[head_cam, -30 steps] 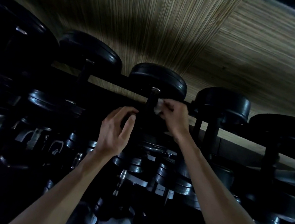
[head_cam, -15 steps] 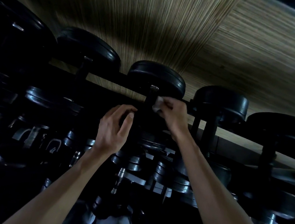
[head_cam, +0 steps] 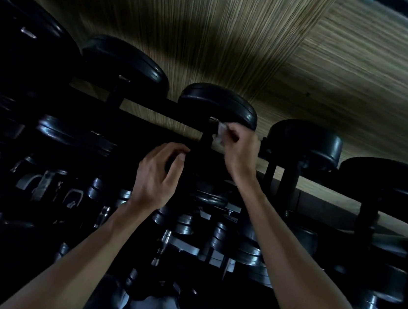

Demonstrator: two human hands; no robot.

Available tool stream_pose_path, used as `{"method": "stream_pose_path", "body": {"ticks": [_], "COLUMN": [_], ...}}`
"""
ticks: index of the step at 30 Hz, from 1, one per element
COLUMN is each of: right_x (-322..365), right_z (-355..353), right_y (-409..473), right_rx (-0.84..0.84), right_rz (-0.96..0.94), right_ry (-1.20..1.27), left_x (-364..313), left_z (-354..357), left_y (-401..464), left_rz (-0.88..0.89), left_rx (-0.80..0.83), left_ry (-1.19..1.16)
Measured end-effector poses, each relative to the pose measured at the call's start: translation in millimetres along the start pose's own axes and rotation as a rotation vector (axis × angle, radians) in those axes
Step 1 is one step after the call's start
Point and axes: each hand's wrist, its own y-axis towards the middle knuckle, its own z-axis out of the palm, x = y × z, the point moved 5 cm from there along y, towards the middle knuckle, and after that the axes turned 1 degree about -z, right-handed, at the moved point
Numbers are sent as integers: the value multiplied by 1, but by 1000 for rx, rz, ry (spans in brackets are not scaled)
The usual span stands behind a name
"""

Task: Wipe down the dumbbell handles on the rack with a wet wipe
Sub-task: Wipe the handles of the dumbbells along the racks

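The fingers (head_cam: 228, 134) of the right hand (head_cam: 240, 151) are pinched on a wet wipe (head_cam: 220, 133) pressed against the top of a dumbbell handle (head_cam: 206, 139) on the rack (head_cam: 153, 100), while the left hand (head_cam: 155, 174) is curled loosely beside the handle, empty as far as can be told, so a downward wiping stroke seems called for next.

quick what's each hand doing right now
Left hand: fingers curled beside the dumbbell handle; whether it grips cannot be told.
Right hand: closed on the wet wipe, pressed to that handle.
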Motion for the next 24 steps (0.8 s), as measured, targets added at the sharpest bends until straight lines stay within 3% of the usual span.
{"method": "stream_pose_path", "body": {"ticks": [3, 8, 11, 14, 17, 20, 22, 24], "right_x": [-5, -12, -2, 3, 4, 2, -3, -1], "right_z": [6, 0, -6, -4, 5, 6, 6, 2], "right_y": [-16, -40, -29, -10, -9, -23, -34, -33], "right_rx": [116, 493, 328, 158, 219, 413, 574, 564], "right_rz": [-56, -66, -79, -138, -193, -257, -187, -108], "right_ry": [-8, -3, 124, 7, -60, -74, -63, 14], "left_x": [0, 0, -1, 0, 0, -1, -1, 0], "left_z": [0, 0, 0, 0, -1, -1, -1, -1], "left_y": [0, 0, 0, -1, -2, -3, -3, -3], "left_rz": [3, 9, 5, -32, -34, -28, -31, -38], "left_rx": [-4, -30, -28, -27, -38, -51, -54, -62], "left_ry": [6, 10, -1, -15, -27, -32, -33, -40]}}
